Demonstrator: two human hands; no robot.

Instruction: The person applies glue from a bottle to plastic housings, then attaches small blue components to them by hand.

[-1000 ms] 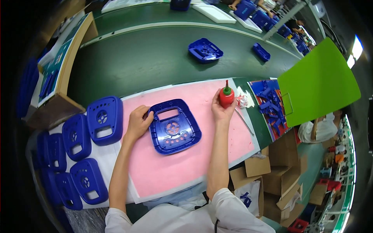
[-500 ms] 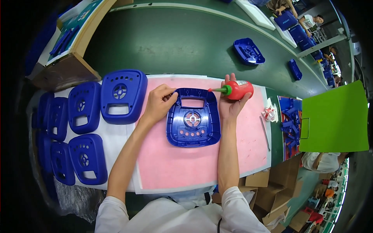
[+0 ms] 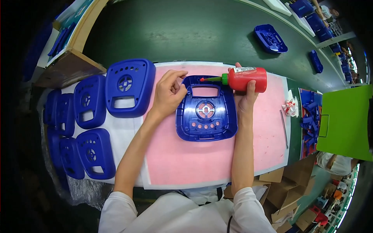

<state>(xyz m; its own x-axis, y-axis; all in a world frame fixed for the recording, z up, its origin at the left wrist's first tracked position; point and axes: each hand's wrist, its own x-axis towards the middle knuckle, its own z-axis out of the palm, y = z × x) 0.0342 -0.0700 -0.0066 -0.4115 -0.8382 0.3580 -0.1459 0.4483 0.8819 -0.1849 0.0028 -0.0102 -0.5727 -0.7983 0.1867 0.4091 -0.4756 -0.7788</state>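
Observation:
A blue plastic cover [image 3: 189, 116] lies hollow side up before me, with a rectangular window, a round vent and a row of small holes. At its far left corner, my left hand [image 3: 168, 93] has curled fingers and a thumb about the rim, apparently steadying it. My right hand [image 3: 245, 101] is wrapped around a red squeeze bottle [image 3: 248, 79] with a green cap and tapered nozzle. The bottle lies almost level, and its red tip points left over the cover's far edge, by the far left corner. Whether the tip touches the plastic cannot be told.
Similar blue covers [image 3: 130, 87] stand on the left. A pink sheet [image 3: 194, 165] lies beneath the work. At right are crumpled stained tissue [image 3: 290, 107], a thin metal rod [image 3: 284, 129], small blue parts [image 3: 309, 120] and a green bin [image 3: 345, 122]. Blue housings [image 3: 271, 39] sit on the far green surface.
My right hand has brought the red bottle over the cover and levelled it, nozzle tip now inside the far left corner. My left hand's fingers have shifted at that corner. The view has moved slightly.

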